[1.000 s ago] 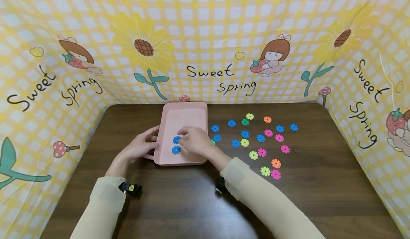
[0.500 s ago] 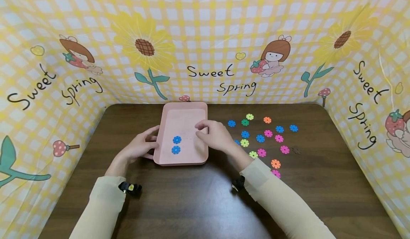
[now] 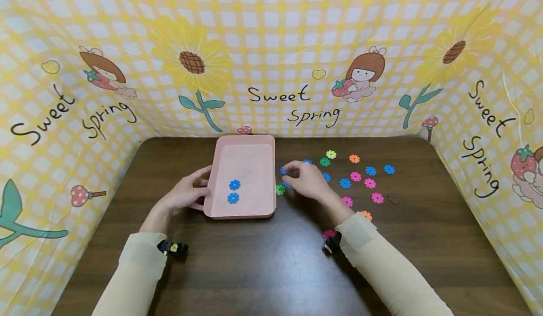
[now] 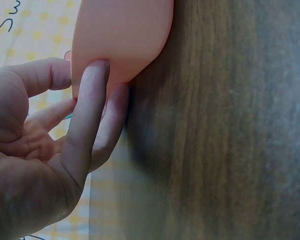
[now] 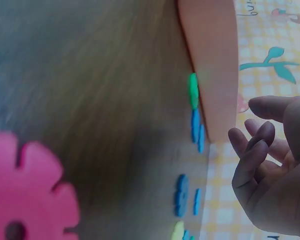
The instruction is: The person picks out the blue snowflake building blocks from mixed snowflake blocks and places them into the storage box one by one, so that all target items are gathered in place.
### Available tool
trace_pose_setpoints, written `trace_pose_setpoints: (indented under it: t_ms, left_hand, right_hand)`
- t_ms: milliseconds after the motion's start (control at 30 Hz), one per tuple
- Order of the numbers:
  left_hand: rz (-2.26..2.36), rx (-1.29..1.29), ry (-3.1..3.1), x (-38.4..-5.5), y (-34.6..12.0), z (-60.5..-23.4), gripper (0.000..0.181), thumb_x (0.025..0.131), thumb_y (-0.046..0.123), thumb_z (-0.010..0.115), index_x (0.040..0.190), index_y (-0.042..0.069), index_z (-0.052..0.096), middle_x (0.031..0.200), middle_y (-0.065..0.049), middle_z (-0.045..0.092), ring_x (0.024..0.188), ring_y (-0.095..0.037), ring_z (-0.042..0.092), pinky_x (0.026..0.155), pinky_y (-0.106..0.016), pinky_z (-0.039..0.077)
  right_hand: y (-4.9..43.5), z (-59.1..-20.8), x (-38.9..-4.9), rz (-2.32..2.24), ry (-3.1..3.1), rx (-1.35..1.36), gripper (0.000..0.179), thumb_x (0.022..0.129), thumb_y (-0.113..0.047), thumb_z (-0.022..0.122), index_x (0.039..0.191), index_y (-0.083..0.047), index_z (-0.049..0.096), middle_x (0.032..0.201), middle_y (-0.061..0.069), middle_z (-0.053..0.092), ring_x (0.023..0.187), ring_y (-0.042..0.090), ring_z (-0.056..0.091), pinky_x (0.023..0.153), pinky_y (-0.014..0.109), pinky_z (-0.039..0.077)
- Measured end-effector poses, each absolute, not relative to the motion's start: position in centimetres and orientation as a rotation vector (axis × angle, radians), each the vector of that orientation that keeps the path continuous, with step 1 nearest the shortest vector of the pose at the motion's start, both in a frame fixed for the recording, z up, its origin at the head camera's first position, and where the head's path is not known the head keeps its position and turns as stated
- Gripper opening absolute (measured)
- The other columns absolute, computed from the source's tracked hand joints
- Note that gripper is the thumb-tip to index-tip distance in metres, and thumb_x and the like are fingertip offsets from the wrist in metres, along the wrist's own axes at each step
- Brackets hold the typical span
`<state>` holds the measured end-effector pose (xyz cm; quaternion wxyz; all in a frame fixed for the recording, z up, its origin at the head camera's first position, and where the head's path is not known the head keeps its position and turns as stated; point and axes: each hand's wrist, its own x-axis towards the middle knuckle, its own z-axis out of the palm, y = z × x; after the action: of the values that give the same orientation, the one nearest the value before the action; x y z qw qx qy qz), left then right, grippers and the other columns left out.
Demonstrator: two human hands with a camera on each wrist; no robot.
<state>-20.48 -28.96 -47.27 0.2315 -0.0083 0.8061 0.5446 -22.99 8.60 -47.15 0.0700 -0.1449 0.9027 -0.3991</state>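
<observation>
My left hand [image 3: 184, 192] lies along the left side of a pink tray [image 3: 265, 210]. In the left wrist view its fingertips touch the tray's outer wall [image 4: 127, 35]. Two blue notched plastic discs, the nearer one [image 3: 233, 198] and the farther one [image 3: 234, 184], lie flat inside. My right hand [image 3: 311, 182] is just right of the tray, fingers loosely bent, above blue discs it partly covers. A green disc [image 3: 280, 190] lies beside the tray. In the right wrist view nothing shows between the fingers. A pink disc [image 5: 27, 195] looms large there, near the lens.
More discs are scattered on the brown table [image 3: 237, 269] to the right, among them pink [image 3: 377, 198], orange [image 3: 354, 158], blue [image 3: 389, 169] and dark brown [image 3: 393, 198]. My right arm hides some. A checked cloth [image 3: 271, 47] encloses the table's back and sides.
My right hand has moved right, out of the tray and over the discs beside it. A pink disc now shows by the right wrist, where bare table was. The left hand has stayed put.
</observation>
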Motion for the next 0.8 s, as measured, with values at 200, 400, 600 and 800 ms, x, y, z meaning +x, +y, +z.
trace_pose_setpoints:
  t_ms: [200, 400, 600, 800]
  left_hand:
    - [1.493, -0.026, 2.216, -20.5, -28.9, -47.3, 0.082, 0.1, 0.007, 0.06, 0.168, 0.023, 0.018, 0.149, -0.031, 0.042, 0.109, -0.036, 0.065, 0.075, -0.048, 0.063]
    - [1.489, -0.03, 2.217, -20.5, -28.9, -47.2, 0.081, 0.1, 0.008, 0.06, 0.168, 0.022, 0.018, 0.149, -0.031, 0.042, 0.11, -0.036, 0.065, 0.075, -0.047, 0.063]
    - [1.486, -0.03, 2.219, -20.4, -28.9, -47.1, 0.081, 0.1, 0.007, 0.06, 0.168, 0.022, 0.018, 0.149, -0.031, 0.042, 0.109, -0.035, 0.065, 0.075, -0.047, 0.063]
    - [1.486, -0.032, 2.221, -20.5, -28.8, -47.0, 0.081, 0.1, 0.007, 0.06, 0.168, 0.022, 0.019, 0.149, -0.031, 0.042, 0.109, -0.036, 0.065, 0.075, -0.047, 0.063]
  right_hand:
    - [9.2, -47.6, -23.3, -1.088, 2.71, -0.371, 0.038, 0.094, -0.03, 0.078, 0.126, -0.01, 0.072, 0.121, 0.006, 0.07, 0.115, 0.025, 0.064, 0.098, 0.046, 0.053]
    - [9.4, -48.3, -23.8, -0.99, 2.694, -0.363, 0.037, 0.09, -0.031, 0.083, 0.121, -0.013, 0.074, 0.115, 0.004, 0.07, 0.108, 0.023, 0.064, 0.095, 0.044, 0.054]
    - [9.4, -48.7, -24.2, -0.934, 2.691, -0.395, 0.038, 0.088, -0.034, 0.085, 0.119, -0.014, 0.075, 0.112, 0.003, 0.07, 0.104, 0.022, 0.063, 0.093, 0.044, 0.053]
    - [9.2, -48.7, -24.5, -0.911, 2.694, -0.427, 0.033, 0.088, -0.031, 0.085, 0.114, -0.014, 0.076, 0.108, 0.003, 0.069, 0.102, 0.022, 0.062, 0.092, 0.043, 0.053]
